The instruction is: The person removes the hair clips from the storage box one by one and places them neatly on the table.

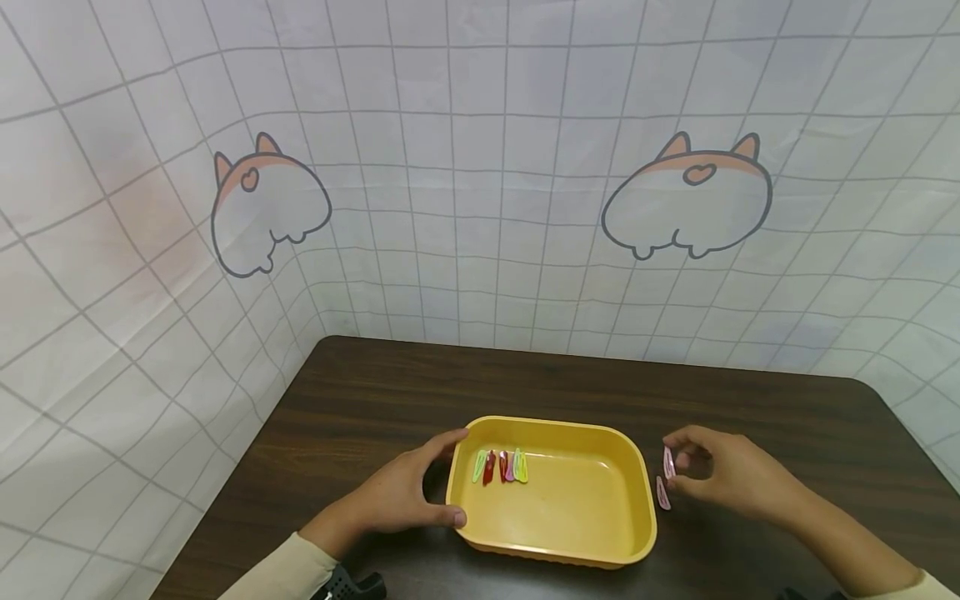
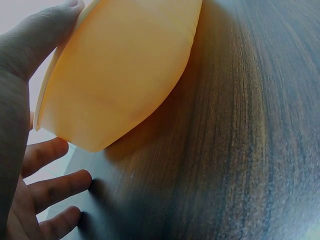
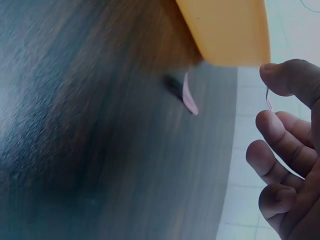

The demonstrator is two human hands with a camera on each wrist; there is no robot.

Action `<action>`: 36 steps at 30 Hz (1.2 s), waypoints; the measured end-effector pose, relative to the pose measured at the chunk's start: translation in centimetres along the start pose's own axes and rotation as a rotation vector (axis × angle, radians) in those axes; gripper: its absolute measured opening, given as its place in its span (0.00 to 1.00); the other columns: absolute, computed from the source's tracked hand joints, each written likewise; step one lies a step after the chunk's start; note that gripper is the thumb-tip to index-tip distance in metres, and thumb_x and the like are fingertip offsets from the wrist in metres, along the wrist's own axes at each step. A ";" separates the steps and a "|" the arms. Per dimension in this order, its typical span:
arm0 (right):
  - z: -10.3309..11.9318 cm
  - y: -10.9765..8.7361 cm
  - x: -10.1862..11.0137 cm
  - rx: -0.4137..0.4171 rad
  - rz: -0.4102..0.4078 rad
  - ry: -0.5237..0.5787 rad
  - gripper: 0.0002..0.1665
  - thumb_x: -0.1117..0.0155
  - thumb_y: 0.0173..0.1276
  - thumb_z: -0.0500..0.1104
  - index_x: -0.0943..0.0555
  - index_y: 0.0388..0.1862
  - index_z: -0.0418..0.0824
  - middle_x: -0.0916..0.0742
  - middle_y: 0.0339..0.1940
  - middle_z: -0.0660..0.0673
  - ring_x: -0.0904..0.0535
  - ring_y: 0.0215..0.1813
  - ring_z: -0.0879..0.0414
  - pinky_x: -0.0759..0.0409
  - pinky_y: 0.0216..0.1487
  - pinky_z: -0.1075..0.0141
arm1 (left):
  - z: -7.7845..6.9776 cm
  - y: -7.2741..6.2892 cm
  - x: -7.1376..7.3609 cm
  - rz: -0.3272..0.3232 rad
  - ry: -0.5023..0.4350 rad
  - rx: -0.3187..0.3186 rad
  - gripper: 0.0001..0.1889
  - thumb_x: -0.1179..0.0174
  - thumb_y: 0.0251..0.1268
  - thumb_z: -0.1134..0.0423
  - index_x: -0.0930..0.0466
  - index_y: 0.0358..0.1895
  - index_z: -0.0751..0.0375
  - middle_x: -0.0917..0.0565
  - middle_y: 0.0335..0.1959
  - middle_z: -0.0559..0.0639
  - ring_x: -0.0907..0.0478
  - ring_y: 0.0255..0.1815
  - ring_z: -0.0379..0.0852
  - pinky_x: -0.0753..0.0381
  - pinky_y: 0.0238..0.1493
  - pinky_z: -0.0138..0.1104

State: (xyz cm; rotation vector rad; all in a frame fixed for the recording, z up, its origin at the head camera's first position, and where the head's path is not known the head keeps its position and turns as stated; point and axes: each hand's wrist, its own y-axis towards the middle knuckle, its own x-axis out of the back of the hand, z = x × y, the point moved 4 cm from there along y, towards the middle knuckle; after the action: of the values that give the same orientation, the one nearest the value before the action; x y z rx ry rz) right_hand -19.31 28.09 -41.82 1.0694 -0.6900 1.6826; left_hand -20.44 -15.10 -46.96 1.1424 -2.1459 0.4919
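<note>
A yellow plastic tray [image 1: 558, 521] sits on the table with several snap hair clips [image 1: 503, 467] in green, red, pink and yellow in a row at its left. My left hand [image 1: 405, 487] grips the tray's left end, thumb over the near corner rim and index finger at the far corner. In the left wrist view the other fingers [image 2: 62, 190] spread below the tray wall. To the right of the tray, my right hand [image 1: 731, 471] pinches a pink snap hair clip [image 1: 669, 463] between thumb and fingertips. A second pink clip [image 1: 663, 493] lies beside the tray's right wall.
The dark wood-grain table [image 1: 390, 375] reaches back to a white grid-patterned cloth [image 1: 465, 208] that hangs behind it and along both sides. Dark wrist straps [image 1: 348, 586] show at the bottom edge.
</note>
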 end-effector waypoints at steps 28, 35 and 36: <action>-3.0 -0.5 -2.4 0.042 0.037 0.016 0.28 0.19 0.57 0.53 0.16 0.54 0.46 0.14 0.47 0.58 0.18 0.48 0.59 0.18 0.50 0.56 | -0.1 0.0 0.2 -0.003 -0.012 -0.008 0.55 0.24 0.52 0.36 0.47 0.81 0.35 0.23 0.67 0.44 0.30 0.70 0.47 0.36 0.69 0.59; -3.4 -0.5 -2.8 0.035 0.054 0.019 0.28 0.19 0.58 0.54 0.16 0.54 0.45 0.14 0.47 0.56 0.17 0.50 0.56 0.18 0.51 0.53 | -0.2 0.0 0.2 0.004 -0.020 0.014 0.54 0.24 0.52 0.38 0.46 0.81 0.35 0.23 0.67 0.44 0.30 0.70 0.48 0.36 0.69 0.60; -3.5 -0.5 -2.8 0.032 0.057 0.020 0.28 0.19 0.58 0.54 0.16 0.54 0.45 0.14 0.47 0.56 0.17 0.50 0.55 0.18 0.52 0.52 | -0.2 0.0 0.1 0.004 -0.021 0.017 0.54 0.24 0.52 0.38 0.46 0.81 0.35 0.23 0.67 0.43 0.30 0.70 0.48 0.36 0.69 0.60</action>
State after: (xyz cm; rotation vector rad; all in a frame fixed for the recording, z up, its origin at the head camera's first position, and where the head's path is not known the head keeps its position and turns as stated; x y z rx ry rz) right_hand -19.67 29.92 -45.92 1.0630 -0.6887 1.7565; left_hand -20.38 -15.08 -46.69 1.1575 -2.1666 0.5033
